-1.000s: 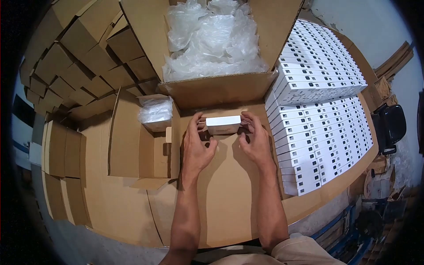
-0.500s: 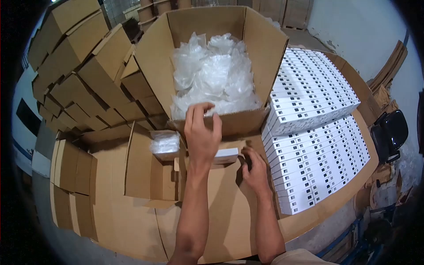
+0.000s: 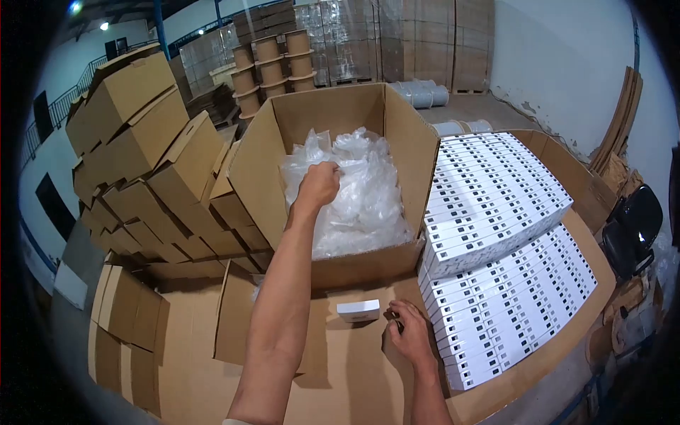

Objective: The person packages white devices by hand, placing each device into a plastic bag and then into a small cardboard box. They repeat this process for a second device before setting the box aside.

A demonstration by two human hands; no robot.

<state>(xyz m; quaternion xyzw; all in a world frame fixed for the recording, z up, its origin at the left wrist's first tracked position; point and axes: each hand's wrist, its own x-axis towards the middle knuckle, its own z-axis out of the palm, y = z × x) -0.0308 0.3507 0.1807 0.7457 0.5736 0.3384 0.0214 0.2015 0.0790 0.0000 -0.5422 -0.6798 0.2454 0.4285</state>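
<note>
My left hand (image 3: 320, 184) reaches into the large open carton (image 3: 333, 271), its fingers pinched on a clear plastic bag (image 3: 346, 172) at the top of the pile. A small white box (image 3: 358, 309) stands alone on the cardboard-covered table. Just to its right, my right hand (image 3: 411, 333) rests with bent fingers, the thumb apart and nothing visible in the grasp. My left forearm partly covers a smaller open carton (image 3: 237, 319), and most of its inside is hidden.
Stacked white boxes (image 3: 506, 283) with small dark squares fill the right side in two tiers. Folded brown cartons (image 3: 142, 177) are piled at the left, and more (image 3: 127, 319) stand at the table's left edge. A black chair (image 3: 630, 227) is at far right.
My left hand has moved forward into the large carton and closed on the plastic. The right hand stays beside the white box. The camera view has tilted up.
</note>
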